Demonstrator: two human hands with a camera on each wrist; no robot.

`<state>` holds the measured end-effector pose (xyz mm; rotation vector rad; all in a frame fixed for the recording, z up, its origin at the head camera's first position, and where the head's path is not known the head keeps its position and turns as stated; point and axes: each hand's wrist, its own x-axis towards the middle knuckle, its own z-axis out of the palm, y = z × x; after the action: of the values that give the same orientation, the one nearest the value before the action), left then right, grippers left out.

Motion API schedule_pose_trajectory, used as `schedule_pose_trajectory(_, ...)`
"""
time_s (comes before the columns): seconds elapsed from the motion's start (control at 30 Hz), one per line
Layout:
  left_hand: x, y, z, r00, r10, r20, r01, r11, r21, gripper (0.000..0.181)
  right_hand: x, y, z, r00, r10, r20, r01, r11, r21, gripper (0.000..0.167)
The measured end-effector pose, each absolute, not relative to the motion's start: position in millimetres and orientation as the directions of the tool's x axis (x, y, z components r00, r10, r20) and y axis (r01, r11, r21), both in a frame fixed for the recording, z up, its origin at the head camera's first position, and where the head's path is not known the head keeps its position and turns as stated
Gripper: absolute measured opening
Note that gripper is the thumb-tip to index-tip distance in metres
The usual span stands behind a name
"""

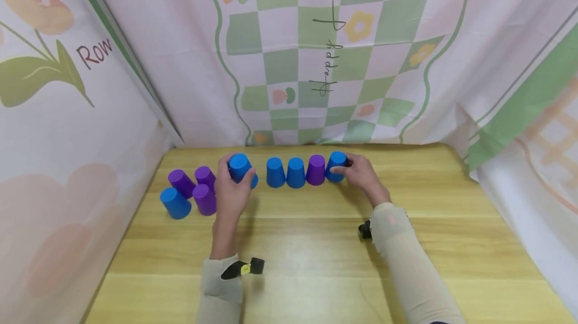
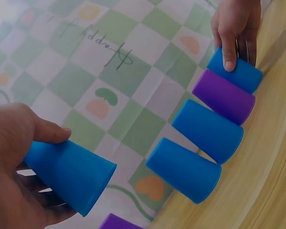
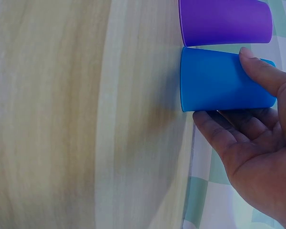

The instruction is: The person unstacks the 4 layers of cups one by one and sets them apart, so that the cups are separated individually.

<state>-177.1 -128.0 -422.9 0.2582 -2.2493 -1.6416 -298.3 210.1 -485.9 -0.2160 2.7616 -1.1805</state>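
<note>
My left hand (image 1: 231, 194) grips an upside-down blue cup (image 1: 239, 165), thumb on one side and fingers on the other. In the left wrist view that blue cup (image 2: 74, 176) is held apart from the row of cups. At the row's right end, my right hand (image 1: 362, 173) holds another upside-down blue cup (image 1: 336, 162) between thumb and fingers; its rim is at the table in the right wrist view. A purple cup (image 1: 315, 170) stands beside it, followed leftward by a blue cup (image 1: 295, 172) and one more blue cup (image 1: 275, 172).
On the wooden table (image 1: 307, 254), left of my left hand, stand a blue cup (image 1: 175, 203) and three purple cups, the nearest purple cup (image 1: 205, 199) partly beside my wrist. A patterned curtain (image 1: 325, 63) hangs along the back edge.
</note>
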Motion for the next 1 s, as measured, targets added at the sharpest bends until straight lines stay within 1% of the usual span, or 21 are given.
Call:
schedule_pose_trajectory(0.1,-179.0,-133.0,-426.7,-0.916,-0.362,0.173,0.057,0.309,0.949,0.055,-298.6,210.0,-486.0,-0.982,-0.178,-0.063,-0.078,0.684,-0.725,0.045)
schedule_pose_trajectory(0.27,-179.8,-141.7,-432.3,-0.903,-0.394,0.169,0.046,0.304,0.952,0.053,-298.1,210.2,-485.0,-0.982,-0.176,-0.073,-0.069,0.687,-0.724,0.048)
schedule_pose_trajectory(0.53,-181.3,-155.4,-451.8,-0.884,-0.452,0.117,-0.032,0.309,0.95,0.051,-299.3,209.9,-486.8,-0.98,-0.181,-0.081,-0.065,0.68,-0.731,0.049)
schedule_pose_trajectory(1.0,-186.9,-159.8,-472.4,-0.885,-0.453,0.105,-0.052,0.323,0.945,0.057,-298.0,210.1,-486.5,-0.981,-0.174,-0.091,-0.051,0.672,-0.739,0.044)
